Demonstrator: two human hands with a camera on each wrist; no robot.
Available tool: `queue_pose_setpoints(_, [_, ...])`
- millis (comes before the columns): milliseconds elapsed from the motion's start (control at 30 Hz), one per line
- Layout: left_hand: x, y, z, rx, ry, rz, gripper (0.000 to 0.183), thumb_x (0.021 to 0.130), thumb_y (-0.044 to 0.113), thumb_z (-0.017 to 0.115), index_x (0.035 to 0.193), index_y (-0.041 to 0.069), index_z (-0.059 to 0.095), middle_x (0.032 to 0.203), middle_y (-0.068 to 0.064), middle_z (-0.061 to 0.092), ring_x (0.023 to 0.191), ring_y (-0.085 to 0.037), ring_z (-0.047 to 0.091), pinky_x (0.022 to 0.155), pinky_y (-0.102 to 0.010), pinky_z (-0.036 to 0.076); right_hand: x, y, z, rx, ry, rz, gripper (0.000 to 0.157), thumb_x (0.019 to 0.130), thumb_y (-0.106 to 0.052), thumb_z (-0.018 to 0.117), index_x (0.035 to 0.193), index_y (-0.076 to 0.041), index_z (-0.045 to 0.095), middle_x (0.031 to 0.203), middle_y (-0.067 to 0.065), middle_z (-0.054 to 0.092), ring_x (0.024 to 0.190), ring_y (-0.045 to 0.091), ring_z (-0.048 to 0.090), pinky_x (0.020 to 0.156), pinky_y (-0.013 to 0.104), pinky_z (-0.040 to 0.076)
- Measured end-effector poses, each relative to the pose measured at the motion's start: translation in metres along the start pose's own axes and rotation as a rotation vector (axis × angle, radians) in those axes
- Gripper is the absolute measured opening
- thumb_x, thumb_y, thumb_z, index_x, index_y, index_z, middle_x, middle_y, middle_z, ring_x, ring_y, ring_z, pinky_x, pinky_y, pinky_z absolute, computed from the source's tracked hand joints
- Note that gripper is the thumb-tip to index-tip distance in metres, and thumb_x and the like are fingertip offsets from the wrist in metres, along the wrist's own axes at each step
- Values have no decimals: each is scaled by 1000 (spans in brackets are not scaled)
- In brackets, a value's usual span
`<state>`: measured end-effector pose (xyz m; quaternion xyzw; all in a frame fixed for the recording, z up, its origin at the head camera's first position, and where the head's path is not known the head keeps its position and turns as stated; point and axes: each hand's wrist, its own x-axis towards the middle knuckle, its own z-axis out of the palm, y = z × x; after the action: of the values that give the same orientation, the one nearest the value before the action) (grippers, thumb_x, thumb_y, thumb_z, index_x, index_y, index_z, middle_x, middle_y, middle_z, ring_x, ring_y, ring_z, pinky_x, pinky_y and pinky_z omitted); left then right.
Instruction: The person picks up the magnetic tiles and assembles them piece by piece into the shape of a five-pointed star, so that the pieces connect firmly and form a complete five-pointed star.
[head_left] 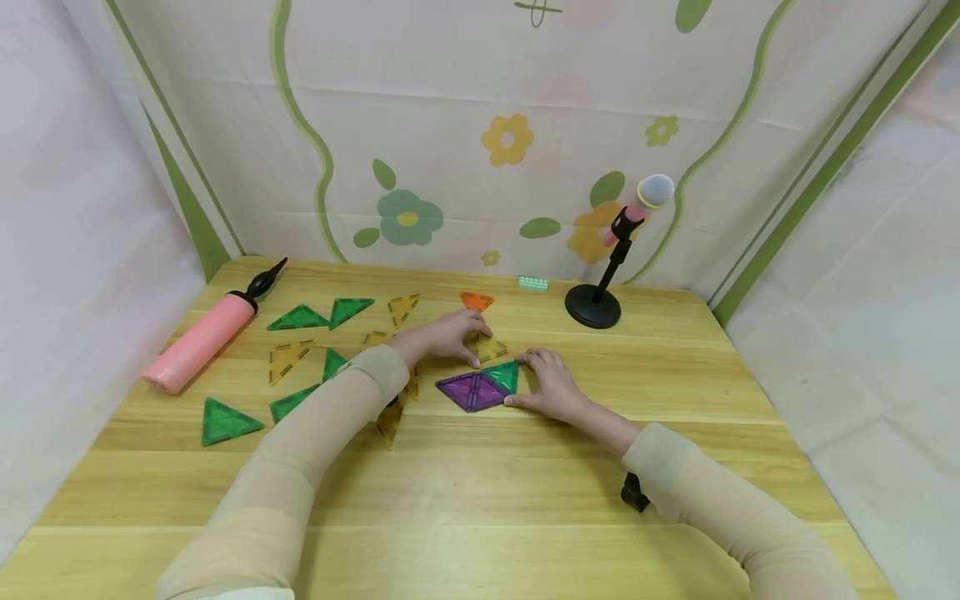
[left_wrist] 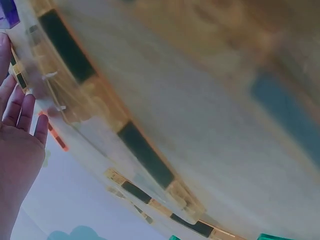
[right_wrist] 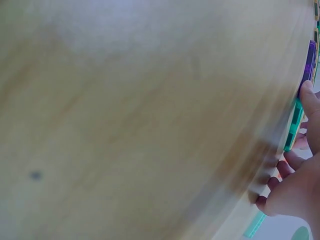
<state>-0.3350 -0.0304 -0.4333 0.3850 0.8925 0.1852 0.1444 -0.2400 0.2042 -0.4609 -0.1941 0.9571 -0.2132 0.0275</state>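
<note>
Two purple triangular magnetic tiles [head_left: 457, 388] lie edge to edge on the table, with a green triangular magnetic tile [head_left: 502, 377] against their upper right side. My right hand [head_left: 553, 387] holds the green tile between thumb and index finger; the thumb also meets the purple corner. Just behind these, a yellow triangular magnetic tile [head_left: 492, 348] is gripped at its left side by my left hand [head_left: 448, 335], thumb in front and fingers behind. In the right wrist view the right thumb [right_wrist: 309, 97] sits where purple and green meet. An orange tile [head_left: 477, 300] lies beyond the left fingers.
Several green tiles [head_left: 225, 422] and yellow tiles [head_left: 288, 359] are spread at left, some under the left forearm. A pink hand pump [head_left: 204, 340] lies at far left. A microphone on a black stand [head_left: 592, 306] and a small teal piece [head_left: 533, 283] stand near the back curtain.
</note>
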Motion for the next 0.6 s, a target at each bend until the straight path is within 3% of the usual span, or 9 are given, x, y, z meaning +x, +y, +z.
queue_pose_setpoints(300, [1,-8,0,-27,30,14,60,80,36,74,132,11,55,137,-11,46,129,-29,39,109,-45,29,0,-1,-2,3,-6,-4,82,73,-52,76,135,-6,47,139,19,40,130,38,32,107,57,26])
queue_pose_setpoints(600, [6,-2,4,55,16,45,55,81,41,72,128,14,60,132,-8,50,126,-26,41,108,-42,30,1,-2,-2,-7,-10,-5,86,73,-53,76,138,-6,43,136,16,43,128,35,34,106,55,28])
